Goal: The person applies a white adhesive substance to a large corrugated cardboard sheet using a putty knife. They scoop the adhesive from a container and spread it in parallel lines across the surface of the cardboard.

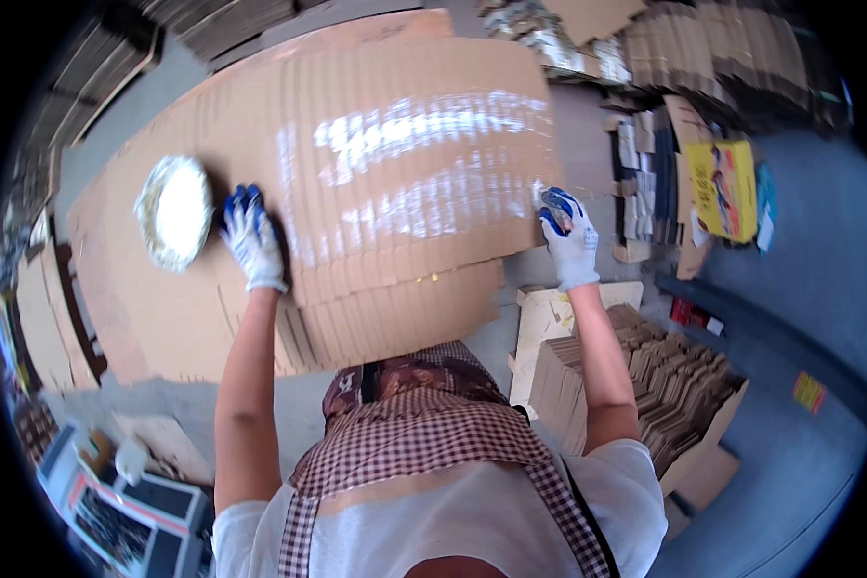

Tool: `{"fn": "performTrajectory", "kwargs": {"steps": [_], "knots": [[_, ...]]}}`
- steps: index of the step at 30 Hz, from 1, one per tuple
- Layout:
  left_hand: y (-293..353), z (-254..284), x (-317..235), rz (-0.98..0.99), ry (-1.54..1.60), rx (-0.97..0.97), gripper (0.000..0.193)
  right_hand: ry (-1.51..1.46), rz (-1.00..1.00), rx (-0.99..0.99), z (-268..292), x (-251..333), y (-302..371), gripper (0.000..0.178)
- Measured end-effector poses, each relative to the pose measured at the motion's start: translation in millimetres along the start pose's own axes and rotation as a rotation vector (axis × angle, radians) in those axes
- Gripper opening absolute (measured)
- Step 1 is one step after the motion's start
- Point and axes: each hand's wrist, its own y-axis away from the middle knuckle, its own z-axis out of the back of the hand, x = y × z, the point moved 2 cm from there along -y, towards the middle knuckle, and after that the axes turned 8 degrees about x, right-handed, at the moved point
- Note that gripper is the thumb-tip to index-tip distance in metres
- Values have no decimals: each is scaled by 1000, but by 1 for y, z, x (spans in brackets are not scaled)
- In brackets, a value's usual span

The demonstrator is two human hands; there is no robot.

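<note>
The cardboard point(414, 72) lies in front of the person's body, a broad brown layer of overlapping strips with their edges showing as close lines; a shiny white smear point(405, 135) runs across its middle and right part, in a thick band toward the far side and a thinner one nearer the person; the left hand point(253, 239), in a white glove with blue fingertips, lies palm down on the cardboard left of the smear, its fingers loosely stretched out and holding nothing that shows; just to its left on the cardboard stands a round bowl point(145, 220) with a crinkled pale rim and something bright white inside; the right hand point(572, 241), gloved alike, is at the right edge of the cardboard, its fingers bent narrowly around a small grey thing point(555, 214), whose kind I cannot tell.

The person wears a checked apron point(405, 438) over a white shirt point(395, 535); near the right forearm stands a stack of folded brown pieces point(645, 385); farther right lies a yellow box point(718, 193).
</note>
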Motion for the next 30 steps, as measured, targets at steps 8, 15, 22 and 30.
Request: {"fn": "performTrajectory", "kwargs": {"steps": [8,15,22,30], "knots": [[-5,-1,-2,36,-34,-35,44,-319,363,195,-124,197,37,42],[-3,7,-8,68,18,-53,42,-5,90,124,-116,160,42,41],[-2,7,-2,44,197,-67,42,-147,282,173,-140,250,51,38],[1,11,3,54,311,-82,40,-67,223,270,-171,282,37,35]]}}
